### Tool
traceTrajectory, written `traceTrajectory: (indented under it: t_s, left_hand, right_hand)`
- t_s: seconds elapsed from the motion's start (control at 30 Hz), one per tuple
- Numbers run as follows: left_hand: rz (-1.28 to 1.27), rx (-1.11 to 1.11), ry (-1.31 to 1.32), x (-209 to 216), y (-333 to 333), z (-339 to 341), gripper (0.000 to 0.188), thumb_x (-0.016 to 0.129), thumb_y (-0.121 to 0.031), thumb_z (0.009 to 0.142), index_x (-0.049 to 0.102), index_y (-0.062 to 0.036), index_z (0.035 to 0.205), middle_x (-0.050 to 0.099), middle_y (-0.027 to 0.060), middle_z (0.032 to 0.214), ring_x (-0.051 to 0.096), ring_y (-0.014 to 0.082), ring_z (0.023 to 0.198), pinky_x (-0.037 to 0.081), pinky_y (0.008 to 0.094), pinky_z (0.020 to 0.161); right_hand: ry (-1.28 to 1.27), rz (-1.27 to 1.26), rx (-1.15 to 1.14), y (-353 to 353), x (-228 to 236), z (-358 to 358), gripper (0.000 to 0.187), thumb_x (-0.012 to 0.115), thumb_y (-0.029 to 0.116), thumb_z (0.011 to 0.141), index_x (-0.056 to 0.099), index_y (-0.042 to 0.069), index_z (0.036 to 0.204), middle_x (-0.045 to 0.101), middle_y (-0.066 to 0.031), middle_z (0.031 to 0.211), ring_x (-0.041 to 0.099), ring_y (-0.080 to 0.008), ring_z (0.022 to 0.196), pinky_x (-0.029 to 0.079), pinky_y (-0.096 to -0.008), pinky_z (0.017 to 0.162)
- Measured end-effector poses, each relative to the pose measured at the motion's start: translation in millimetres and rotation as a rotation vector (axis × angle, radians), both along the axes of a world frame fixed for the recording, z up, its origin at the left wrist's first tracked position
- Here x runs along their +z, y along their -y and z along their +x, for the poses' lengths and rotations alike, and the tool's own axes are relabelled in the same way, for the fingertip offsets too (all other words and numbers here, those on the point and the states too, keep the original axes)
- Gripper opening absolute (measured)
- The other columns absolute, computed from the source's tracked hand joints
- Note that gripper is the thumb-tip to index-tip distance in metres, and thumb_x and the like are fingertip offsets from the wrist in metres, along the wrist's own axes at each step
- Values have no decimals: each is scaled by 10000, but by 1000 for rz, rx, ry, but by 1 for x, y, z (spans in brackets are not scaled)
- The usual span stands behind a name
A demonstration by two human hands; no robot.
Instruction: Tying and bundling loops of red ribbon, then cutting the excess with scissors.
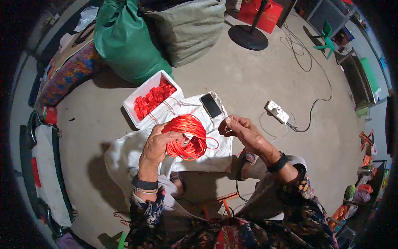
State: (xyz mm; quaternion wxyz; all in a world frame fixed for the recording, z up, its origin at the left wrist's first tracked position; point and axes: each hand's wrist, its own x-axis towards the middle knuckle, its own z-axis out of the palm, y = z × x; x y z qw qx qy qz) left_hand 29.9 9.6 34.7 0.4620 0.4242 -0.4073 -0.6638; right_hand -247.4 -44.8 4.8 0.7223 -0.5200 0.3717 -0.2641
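A coil of shiny red cord [188,126] rests in my left hand [155,146], the thumb laid across it and the other fingers largely hidden. From the coil's right side a small loop of cord sticks out. Just beyond that loop is my right hand [247,133], raised, its thumb and fingertips pinched together; I cannot make out what is between them. Under both hands a white cloth [217,159] spreads over the floor and my lap. A dark-screened phone [211,105] lies on its far part. Ahead on the left, a white box [131,113] holds tangled red cord [154,98].
A green sack [124,45] and a grey sack [186,31] stand behind the box. To the right lies a white power strip [277,112] with cables. Farther off are a round black stand base [248,38] and a small green chair [326,40]. A padded seat [52,174] lines the left.
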Motion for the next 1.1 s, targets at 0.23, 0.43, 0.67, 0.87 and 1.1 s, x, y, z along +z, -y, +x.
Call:
traceTrajectory:
  t_s: [0.23, 0.43, 0.67, 0.87, 1.1]
  left_hand:
    - [-44, 46, 193, -9, -5, 0, 48, 617, -60, 789, 634, -36, 827, 650, 54, 843, 612, 160, 814, 475, 298, 795]
    - [-10, 92, 126, 4, -2, -10, 180, 612, -129, 839, 642, 27, 924, 651, 37, 866, 612, 114, 764, 502, 274, 728]
    - [-57, 4, 119, -4, 1, 0, 182, 584, -139, 832, 599, 42, 851, 603, 70, 782, 587, 150, 700, 499, 294, 722]
    - [93, 87, -310, 3, 2, -2, 96, 554, -51, 814, 514, 26, 774, 496, 79, 677, 516, 195, 630, 466, 349, 667]
    - [80, 123, -390, 19, -8, 14, 159, 453, -66, 831, 442, -36, 675, 401, 32, 587, 385, 151, 511, 370, 312, 552]
  right_hand:
    - [53, -9, 139, -18, 9, 12, 230, 646, 247, 897, 642, 32, 978, 645, -28, 930, 571, -93, 876, 461, -244, 801]
    - [425, 145, -12, -10, 20, 7, 206, 620, 240, 908, 613, 46, 976, 654, -69, 929, 604, -179, 890, 457, -348, 879]
    - [355, 112, 0, -11, 25, 6, 193, 610, 236, 918, 584, 46, 904, 511, -8, 677, 527, -150, 720, 444, -341, 734]
    - [300, 125, 55, -13, 34, 0, 219, 634, 248, 903, 593, 34, 879, 544, -11, 708, 538, -127, 722, 447, -296, 711]
    - [309, 134, 175, -19, 32, -5, 192, 634, 226, 905, 626, 36, 934, 611, -6, 770, 553, -85, 712, 460, -239, 683]
